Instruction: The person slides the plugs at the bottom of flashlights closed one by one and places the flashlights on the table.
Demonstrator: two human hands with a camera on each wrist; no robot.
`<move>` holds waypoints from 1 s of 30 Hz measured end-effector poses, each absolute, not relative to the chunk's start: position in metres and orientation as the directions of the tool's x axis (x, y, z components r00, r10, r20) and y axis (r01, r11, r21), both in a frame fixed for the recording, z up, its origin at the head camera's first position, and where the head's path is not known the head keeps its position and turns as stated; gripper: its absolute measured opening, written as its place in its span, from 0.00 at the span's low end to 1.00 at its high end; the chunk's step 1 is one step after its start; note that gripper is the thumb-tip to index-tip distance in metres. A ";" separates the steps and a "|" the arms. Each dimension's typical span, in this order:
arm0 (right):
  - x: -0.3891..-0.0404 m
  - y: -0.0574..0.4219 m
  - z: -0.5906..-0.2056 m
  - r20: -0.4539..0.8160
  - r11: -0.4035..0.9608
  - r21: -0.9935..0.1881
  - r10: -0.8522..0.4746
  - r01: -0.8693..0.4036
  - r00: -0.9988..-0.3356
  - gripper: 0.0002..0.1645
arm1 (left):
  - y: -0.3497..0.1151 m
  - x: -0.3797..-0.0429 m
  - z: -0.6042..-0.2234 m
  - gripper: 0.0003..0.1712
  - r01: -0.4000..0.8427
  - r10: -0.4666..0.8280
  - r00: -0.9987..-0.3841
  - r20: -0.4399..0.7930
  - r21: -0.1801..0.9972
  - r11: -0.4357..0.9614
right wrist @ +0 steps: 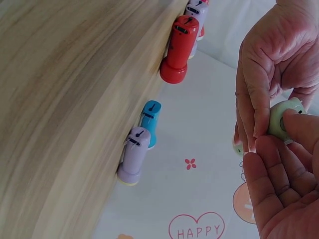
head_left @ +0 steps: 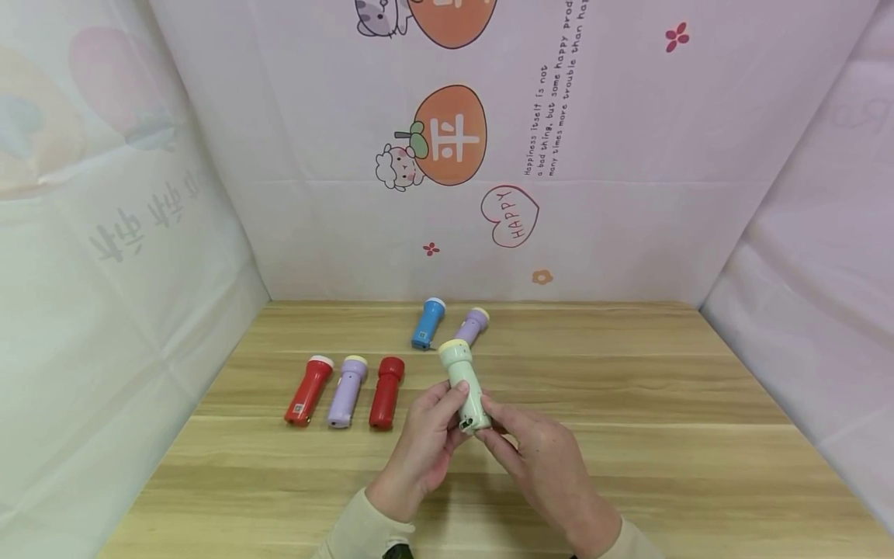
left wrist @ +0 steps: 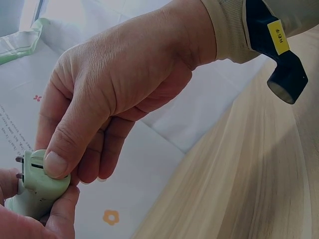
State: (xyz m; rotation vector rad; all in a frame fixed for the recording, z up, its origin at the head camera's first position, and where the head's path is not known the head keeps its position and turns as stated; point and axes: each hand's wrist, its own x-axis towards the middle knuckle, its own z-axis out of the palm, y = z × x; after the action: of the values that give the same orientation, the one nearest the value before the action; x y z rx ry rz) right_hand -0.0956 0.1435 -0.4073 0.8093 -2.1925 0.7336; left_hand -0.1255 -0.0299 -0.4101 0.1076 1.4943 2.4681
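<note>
A pale green flashlight (head_left: 462, 380) is held between both hands above the table, its cream lens end tilted away. My left hand (head_left: 424, 442) grips its body, thumb along the top. My right hand (head_left: 545, 458) pinches the tail end between thumb and fingers. In the left wrist view, two metal plug prongs (left wrist: 20, 168) stick out of the tail, and the right thumb (left wrist: 57, 162) lies by a dark slot there. The right wrist view shows part of the green flashlight (right wrist: 285, 118) between the hands, the rest hidden by fingers.
On the wooden table (head_left: 628, 373) at left lie a red flashlight with a white rim (head_left: 309, 392), a purple one (head_left: 347, 392) and an all-red one (head_left: 386, 394). Farther back are a blue flashlight (head_left: 428, 323) and another purple one (head_left: 472, 326). Printed cloth walls (head_left: 601, 233) enclose the table.
</note>
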 end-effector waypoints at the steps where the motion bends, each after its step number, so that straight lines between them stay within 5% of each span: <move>1: -0.096 0.143 -0.407 0.744 0.649 -0.264 -0.332 -0.713 -0.579 0.28 | -0.030 -0.125 -0.410 0.29 -0.177 0.253 -0.965 -0.067 0.880 -0.440; 30: -0.096 0.142 -0.407 0.732 0.643 -0.277 -0.341 -0.714 -0.590 0.29 | -0.033 -0.126 -0.412 0.29 -0.170 0.257 -0.965 -0.055 0.876 -0.451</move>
State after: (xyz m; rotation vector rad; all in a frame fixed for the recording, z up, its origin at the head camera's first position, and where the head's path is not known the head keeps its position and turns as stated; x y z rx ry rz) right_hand -0.0959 0.1423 -0.4070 0.8171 -2.2126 0.7460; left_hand -0.1258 -0.0326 -0.4121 0.1238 1.4814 2.4783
